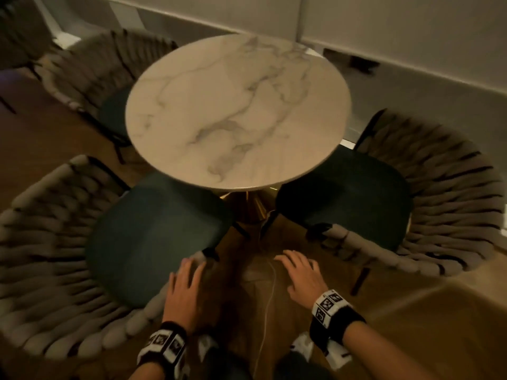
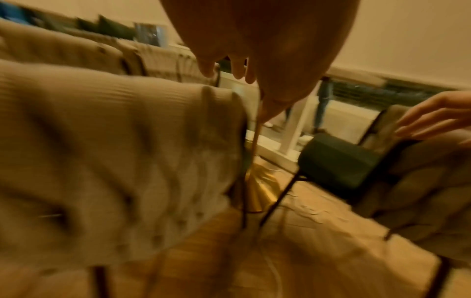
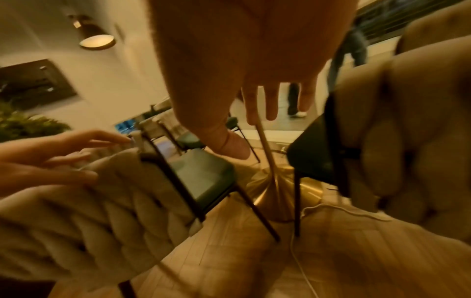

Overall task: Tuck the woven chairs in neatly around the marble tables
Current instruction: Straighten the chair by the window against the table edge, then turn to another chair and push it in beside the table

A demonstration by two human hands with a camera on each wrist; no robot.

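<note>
A round white marble table (image 1: 236, 105) stands on a gold pedestal (image 1: 249, 207). Three woven chairs with dark green seats ring it: one near left (image 1: 41, 242), one right (image 1: 452, 209), one far left (image 1: 90, 67). Each seat reaches partly under the tabletop. My left hand (image 1: 189, 283) lies with straight fingers on the front end of the near-left chair's woven arm (image 3: 122, 171); the same hand (image 3: 51, 157) shows in the right wrist view. My right hand (image 1: 301, 275) hovers with spread fingers over the floor, holding nothing, short of the right chair's arm end (image 1: 337, 237).
A thin white cable (image 1: 270, 297) runs across the wooden floor between the two near chairs. A pale wall (image 1: 384, 28) closes off the far side behind the table. A person's legs (image 3: 356, 46) stand in the background. My shoes (image 1: 301, 346) are at the bottom edge.
</note>
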